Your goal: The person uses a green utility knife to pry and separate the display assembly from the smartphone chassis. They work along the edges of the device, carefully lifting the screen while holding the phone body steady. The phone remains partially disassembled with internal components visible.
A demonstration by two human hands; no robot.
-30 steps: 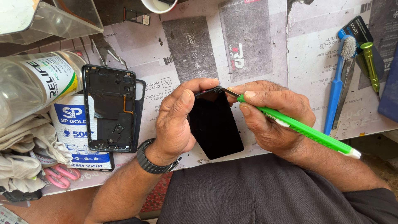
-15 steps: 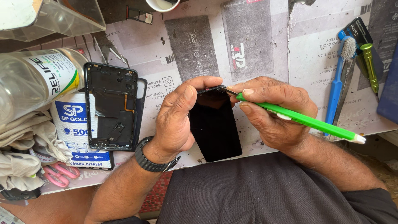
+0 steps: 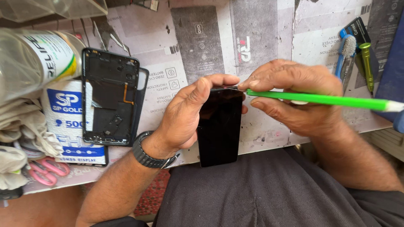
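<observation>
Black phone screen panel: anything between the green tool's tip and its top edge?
Nothing visible. The right hand holds the green-handled tool with its thin metal tip at the top edge of the black phone screen panel. The left hand grips the panel's left side, thumb just beside the tip, not blocking it.

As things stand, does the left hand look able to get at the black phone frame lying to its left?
Probably yes, once freed: the left hand now holds the black glass screen panel, and bare table lies between it and the black phone frame.

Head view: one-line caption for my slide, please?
Left hand steadies a black phone screen while the right hand works a green-handled tool at its top edge.
</observation>
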